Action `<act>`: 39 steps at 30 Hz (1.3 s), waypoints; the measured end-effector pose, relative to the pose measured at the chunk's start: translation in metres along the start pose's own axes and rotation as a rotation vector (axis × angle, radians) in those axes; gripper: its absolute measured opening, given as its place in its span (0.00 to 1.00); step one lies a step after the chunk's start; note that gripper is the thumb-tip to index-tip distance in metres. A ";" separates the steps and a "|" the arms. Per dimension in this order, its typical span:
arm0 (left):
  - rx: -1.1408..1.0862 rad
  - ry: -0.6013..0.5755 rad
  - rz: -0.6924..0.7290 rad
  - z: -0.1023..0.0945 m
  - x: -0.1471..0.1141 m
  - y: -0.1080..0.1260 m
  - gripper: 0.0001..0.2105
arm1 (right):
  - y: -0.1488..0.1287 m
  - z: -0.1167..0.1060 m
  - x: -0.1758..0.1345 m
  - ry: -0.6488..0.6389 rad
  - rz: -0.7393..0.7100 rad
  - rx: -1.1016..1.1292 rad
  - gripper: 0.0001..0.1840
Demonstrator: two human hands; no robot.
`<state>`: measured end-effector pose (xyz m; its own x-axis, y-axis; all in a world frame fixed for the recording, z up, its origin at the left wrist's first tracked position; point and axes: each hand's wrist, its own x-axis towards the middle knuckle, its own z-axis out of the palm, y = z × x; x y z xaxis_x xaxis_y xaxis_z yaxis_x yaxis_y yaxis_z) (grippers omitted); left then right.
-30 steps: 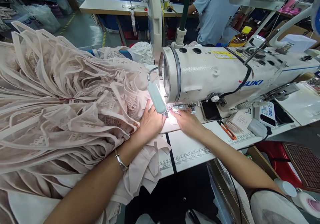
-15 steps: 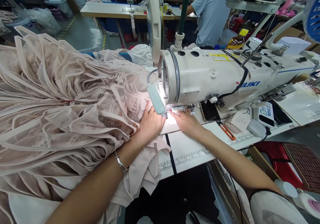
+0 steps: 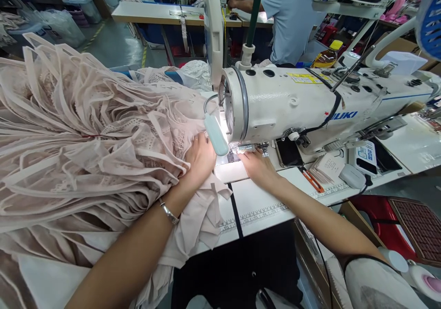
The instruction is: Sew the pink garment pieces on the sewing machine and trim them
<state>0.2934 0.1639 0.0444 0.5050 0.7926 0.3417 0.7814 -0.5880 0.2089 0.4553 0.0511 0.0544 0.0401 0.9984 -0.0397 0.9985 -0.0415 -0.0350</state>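
Note:
My left hand (image 3: 201,155) is closed at the right edge of a big heap of beige lace-trimmed garments (image 3: 138,162), its bent fingers on the pale fabric and partly hidden. My right hand (image 3: 258,167) lies low on the machine bed, thumb and fingers apart, the fingertips beside the presser foot (image 3: 231,154) and partly covered by a metal attachment (image 3: 246,148). Above both hands is the white sewing machine (image 3: 275,104). A pale green lamp (image 3: 216,136) hangs in front of the needle area, which is brightly lit.
Right of my hand lie a phone (image 3: 289,153), an orange cutter (image 3: 313,179), a stack of paper tags (image 3: 325,167) and a grey case (image 3: 352,176). A printed ruler (image 3: 265,215) runs along the table's front edge. Across the aisle sits a person in a blue shirt (image 3: 289,19).
My left hand has moved left and slightly back from the needle into the garments. The white piece between my hands no longer shows there. My right hand has barely moved.

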 end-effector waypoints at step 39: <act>0.424 -0.157 0.880 -0.055 -0.062 0.012 0.20 | 0.116 -0.052 -0.138 0.200 0.572 -0.148 0.14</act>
<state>0.2507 0.0986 0.0760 0.9877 0.1310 0.0858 0.1550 -0.8953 -0.4176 0.5675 -0.0897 0.1075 0.5617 0.8082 0.1771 0.8109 -0.5802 0.0757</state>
